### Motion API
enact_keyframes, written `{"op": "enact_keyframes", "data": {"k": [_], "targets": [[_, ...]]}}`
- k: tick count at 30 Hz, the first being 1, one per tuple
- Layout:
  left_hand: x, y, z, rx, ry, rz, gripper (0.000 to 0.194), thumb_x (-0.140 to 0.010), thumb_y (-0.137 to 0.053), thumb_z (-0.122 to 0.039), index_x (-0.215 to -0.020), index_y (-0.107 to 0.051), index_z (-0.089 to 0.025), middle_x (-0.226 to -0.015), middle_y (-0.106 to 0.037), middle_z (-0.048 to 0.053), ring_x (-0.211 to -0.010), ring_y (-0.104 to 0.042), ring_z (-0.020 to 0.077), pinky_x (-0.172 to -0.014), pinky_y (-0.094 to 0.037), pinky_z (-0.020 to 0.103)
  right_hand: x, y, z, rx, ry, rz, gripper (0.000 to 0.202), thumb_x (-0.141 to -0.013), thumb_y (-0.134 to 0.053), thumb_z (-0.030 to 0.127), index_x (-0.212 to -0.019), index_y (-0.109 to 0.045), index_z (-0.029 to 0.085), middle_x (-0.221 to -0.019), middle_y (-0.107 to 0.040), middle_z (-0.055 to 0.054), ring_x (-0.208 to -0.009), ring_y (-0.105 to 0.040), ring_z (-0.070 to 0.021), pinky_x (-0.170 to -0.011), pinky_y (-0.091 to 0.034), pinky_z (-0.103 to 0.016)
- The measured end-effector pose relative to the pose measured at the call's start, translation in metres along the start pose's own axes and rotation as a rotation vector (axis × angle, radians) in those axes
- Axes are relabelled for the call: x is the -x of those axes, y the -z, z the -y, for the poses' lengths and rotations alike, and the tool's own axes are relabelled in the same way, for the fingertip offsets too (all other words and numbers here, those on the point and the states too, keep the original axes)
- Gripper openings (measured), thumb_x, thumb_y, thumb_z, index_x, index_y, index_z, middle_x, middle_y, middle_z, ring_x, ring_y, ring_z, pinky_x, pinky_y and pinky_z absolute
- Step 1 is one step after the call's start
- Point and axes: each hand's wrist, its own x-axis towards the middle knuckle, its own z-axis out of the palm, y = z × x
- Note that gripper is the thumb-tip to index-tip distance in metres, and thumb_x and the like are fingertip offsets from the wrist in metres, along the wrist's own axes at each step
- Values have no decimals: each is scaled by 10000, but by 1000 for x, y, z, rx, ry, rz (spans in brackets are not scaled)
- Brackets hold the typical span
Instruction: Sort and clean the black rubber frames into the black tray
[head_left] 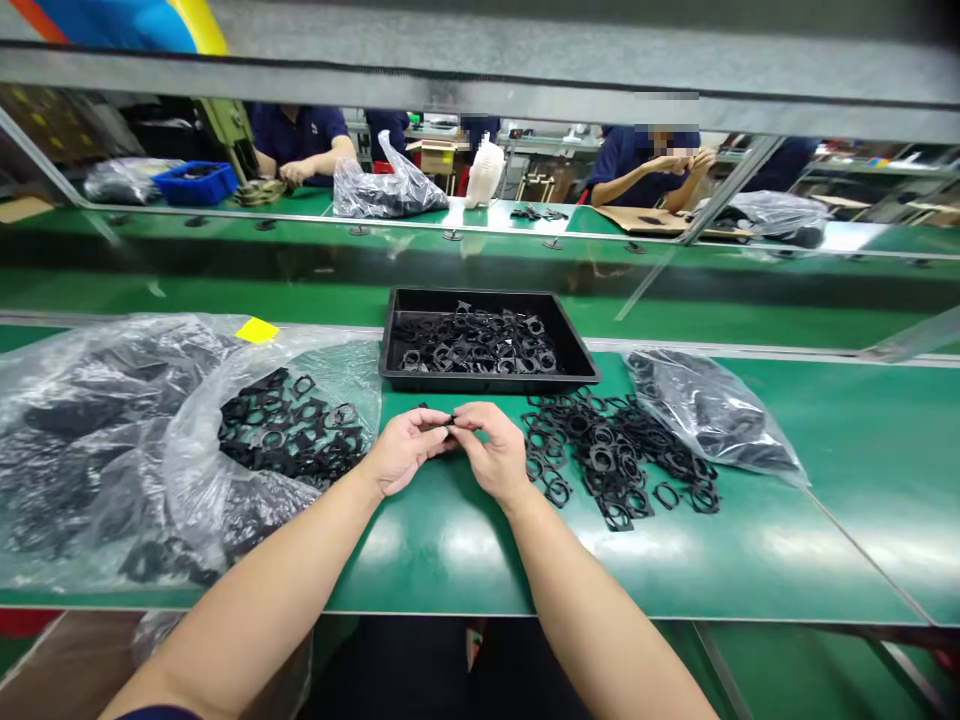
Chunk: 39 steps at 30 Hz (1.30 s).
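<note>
So the left hand (pixel 403 455) and right hand (pixel 496 455) have met over the green desk (pixel 442 560), fingertips of both pinching a small black part (pixel 451 421) that's mostly hidden by the fingers, just in front of a black tray (pixel 491 383) loaded with more black pieces. Over on the left there's a big clear bag (pixel 191 470) spilling black bits, while on the right a loose pile of black frames (pixel 602 458) sits beside another plastic bag (pixel 720 415).

Black parts (pixel 602 458), green tabletop (pixel 442 560)
</note>
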Motion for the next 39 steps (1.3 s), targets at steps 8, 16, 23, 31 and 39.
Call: {"op": "enact_keyframes", "data": {"k": [8, 16, 23, 31, 39], "targets": [[0, 0, 0, -106, 33, 46, 261, -617, -783, -197, -818, -637, -117, -829, -660, 42, -783, -630, 143, -841, -489, 368, 6, -7, -2, -227, -315, -16, 131, -792, -630, 254, -842, -517, 209, -749, -559, 7, -680, -542, -133, -666, -475, -280], [-2, 1, -2, -74, -41, -33, 399, -697, -715, -183, -1085, -622, -194, -884, -637, 12, -861, -607, 120, -900, -457, 344, 7, -13, -8, -217, -346, -91, 265, -779, -656, 321, -989, -547, 203, -922, -604, -46, -787, -587, -156, -702, -506, -294], [-1, -1, -3, -50, -85, -34, 272, -676, -728, -196, -942, -675, -177, -929, -668, 31, -890, -612, 133, -907, -451, 334, 5, -7, 0, 55, -110, -68, 71, -825, -608, 268, -782, -594, 213, -806, -618, -36, -758, -585, -168, -694, -504, -308], [-1, -1, -1, -40, -78, -40, 285, -644, -760, -199, -917, -680, -177, -926, -681, 29, -889, -625, 135, -894, -465, 334, 4, -7, 1, 114, -66, -48, 83, -840, -585, 241, -764, -598, 213, -773, -614, -27, -758, -570, -168, -749, -481, -319], [-2, 0, -1, -79, -53, -28, 287, -638, -761, -209, -906, -680, -143, -892, -680, 49, -860, -628, 157, -904, -474, 407, 6, -15, -8, -171, -397, -65, 157, -810, -582, 332, -878, -620, 195, -815, -607, -33, -707, -579, -150, -631, -508, -270]]}}
